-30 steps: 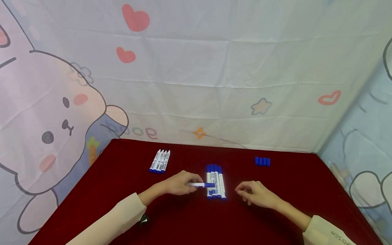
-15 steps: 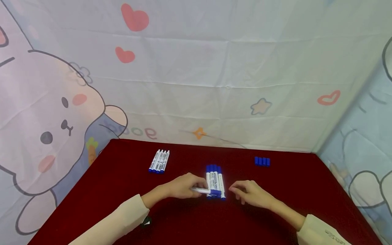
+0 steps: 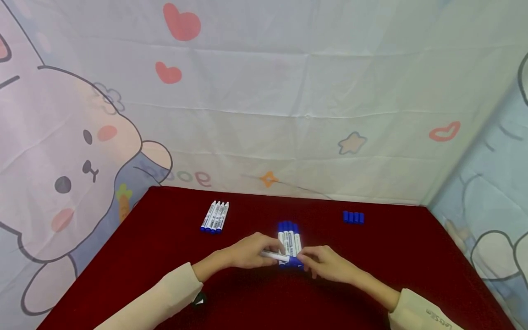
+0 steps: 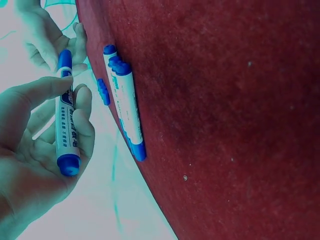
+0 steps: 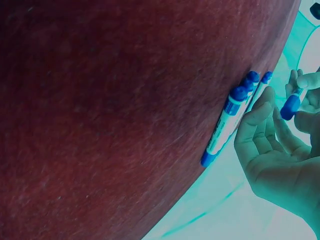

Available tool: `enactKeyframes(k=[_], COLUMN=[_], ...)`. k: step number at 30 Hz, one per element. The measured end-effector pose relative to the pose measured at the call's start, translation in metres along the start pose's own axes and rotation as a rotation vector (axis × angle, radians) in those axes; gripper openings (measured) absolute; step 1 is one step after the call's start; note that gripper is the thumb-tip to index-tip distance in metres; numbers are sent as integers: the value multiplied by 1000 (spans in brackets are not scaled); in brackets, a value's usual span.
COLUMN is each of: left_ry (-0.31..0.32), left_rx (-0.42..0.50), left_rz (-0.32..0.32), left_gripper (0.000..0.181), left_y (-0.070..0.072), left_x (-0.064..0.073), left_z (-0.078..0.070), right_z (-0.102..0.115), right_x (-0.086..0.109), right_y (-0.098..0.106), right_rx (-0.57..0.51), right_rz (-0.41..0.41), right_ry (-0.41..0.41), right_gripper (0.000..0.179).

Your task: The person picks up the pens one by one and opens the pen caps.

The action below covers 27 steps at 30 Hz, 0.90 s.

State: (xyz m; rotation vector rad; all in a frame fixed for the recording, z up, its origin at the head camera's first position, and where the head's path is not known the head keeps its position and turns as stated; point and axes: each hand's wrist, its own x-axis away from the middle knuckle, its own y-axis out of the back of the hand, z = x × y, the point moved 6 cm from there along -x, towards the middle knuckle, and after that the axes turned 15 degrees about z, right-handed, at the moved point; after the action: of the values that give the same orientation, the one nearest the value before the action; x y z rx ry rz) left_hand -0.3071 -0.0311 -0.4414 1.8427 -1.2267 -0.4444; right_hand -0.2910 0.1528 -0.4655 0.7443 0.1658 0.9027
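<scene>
My left hand (image 3: 252, 251) holds a white whiteboard marker (image 4: 66, 120) with a blue cap, pinching its barrel between thumb and fingers. Its capped end points right, toward my right hand (image 3: 330, 265). The right fingertips are right at the blue cap (image 5: 290, 106), thumb and fingers spread on either side of it in the right wrist view. Beneath the held marker lies a row of several capped blue-and-white markers (image 3: 290, 240), side by side on the red cloth. The held marker overlaps the near part of that row in the head view.
Several uncapped markers (image 3: 215, 217) lie in a row at the back left, white tips pointing away. At the back right, several loose blue caps (image 3: 353, 217) stand in a line. A printed curtain (image 3: 305, 114) hangs behind the red-covered table (image 3: 396, 238).
My left hand has shifted slightly right and nearer with the marker. The right hand has moved left until its fingertips meet the marker's cap.
</scene>
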Motion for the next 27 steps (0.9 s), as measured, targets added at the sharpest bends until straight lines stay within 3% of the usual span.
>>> enactKeyframes(k=[6,14,21,24,27], left_ry=[10,-10,-11,-9,-4], left_rx=[23,39,-5,-30,-48], left_rz=[-18,-22,-24,-23,-2], left_gripper=[19,20,15,17,20], left_y=[0,0,-1,-1,0], left_x=[1,-4,-6,-7,-7], left_z=[-2,-6,-8,-10,-11], right_z=[6,11,17,17,16], right_x=[-2,-3,-2,-2,-1], right_y=[-7,-9,-12,-14,-16], right_rx=[-28,-45,32,47,155], right_rz=[51,61,88,106,107], right_ry=[39,44,94,79,46], right_gripper=[30,28,27,26,26])
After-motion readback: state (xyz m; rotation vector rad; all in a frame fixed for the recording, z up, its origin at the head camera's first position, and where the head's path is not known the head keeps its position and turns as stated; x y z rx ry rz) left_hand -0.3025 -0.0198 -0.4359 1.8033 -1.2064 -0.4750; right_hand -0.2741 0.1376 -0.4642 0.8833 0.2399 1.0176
